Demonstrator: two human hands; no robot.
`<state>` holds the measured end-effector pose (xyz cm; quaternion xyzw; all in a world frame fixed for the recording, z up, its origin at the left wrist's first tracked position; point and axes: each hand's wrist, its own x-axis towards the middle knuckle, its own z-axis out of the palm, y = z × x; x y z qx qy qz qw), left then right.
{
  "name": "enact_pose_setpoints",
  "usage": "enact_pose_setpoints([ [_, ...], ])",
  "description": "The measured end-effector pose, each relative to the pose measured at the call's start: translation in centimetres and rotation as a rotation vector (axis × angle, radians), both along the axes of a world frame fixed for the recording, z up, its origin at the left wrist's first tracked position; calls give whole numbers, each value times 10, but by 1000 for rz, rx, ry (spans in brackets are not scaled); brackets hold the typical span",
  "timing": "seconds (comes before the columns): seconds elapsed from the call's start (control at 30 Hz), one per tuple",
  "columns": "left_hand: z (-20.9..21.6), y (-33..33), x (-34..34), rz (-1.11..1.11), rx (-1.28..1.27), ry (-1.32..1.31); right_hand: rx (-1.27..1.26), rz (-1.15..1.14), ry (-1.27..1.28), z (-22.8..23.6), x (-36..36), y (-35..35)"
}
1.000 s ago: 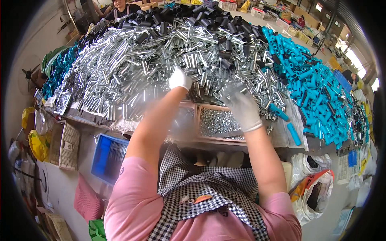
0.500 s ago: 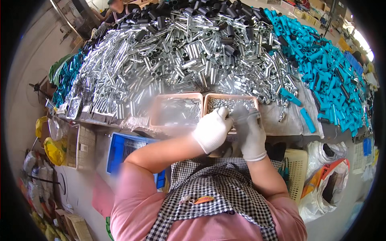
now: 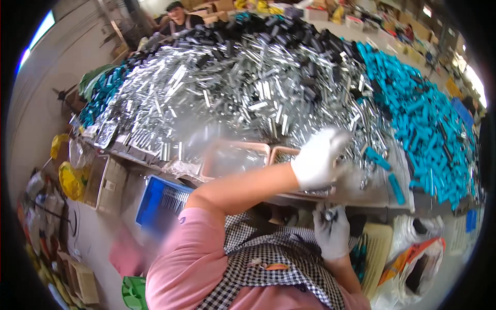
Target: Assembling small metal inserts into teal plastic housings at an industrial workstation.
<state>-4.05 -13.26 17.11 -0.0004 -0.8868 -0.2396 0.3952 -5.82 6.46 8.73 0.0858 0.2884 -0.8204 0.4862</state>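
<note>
My left hand [image 3: 316,161], in a white glove, reaches across to the right over the small-parts tray [image 3: 275,155], by the near edge of the metal heap [image 3: 248,88]. Its fingers are smeared, so whether they grip anything does not show. Lower down, in front of the bench edge, my right hand [image 3: 332,235], also gloved, is closed around a shiny metal piece with a round end [image 3: 329,214]; most of the piece is hidden by the fingers. A second peach tray [image 3: 205,168] with metal pieces stands left of the first, partly behind a blur.
Black tubes [image 3: 258,27] lie along the heap's far side. Turquoise plastic handles [image 3: 421,121] pile up at the right. A blue crate [image 3: 147,199] sits lower left, a cream basket [image 3: 378,258] and white sacks [image 3: 413,268] lower right. Another person [image 3: 181,20] is at the far left.
My hands have come apart. The left has moved right and up over the small-parts tray; the right has drawn back toward my body with the metal piece. The view has shifted.
</note>
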Motion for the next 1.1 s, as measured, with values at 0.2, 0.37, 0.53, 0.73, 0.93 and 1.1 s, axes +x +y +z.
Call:
enact_pose_setpoints([
  [0.2, -23, -118, -53, 919, -215, -927, 7, 146, -152, 19, -7, 31],
  [0.37, -60, -144, -31, 691, -62, -388, 208, 309, 450, 39, 3, 43],
  [0.53, -16, -83, 54, 284, -77, -415, 467, 359, 1184, 43, -29, 35],
  [0.73, -26, -11, 131, -59, 399, -662, 280, 274, 1789, 35, -45, 12],
  [0.93, -49, -2, 152, -332, 493, -840, 32, 336, 2042, 29, -31, -2],
  [1.1, -63, 41, 150, -225, 365, -717, 11, 387, 2202, 19, -7, -7],
])
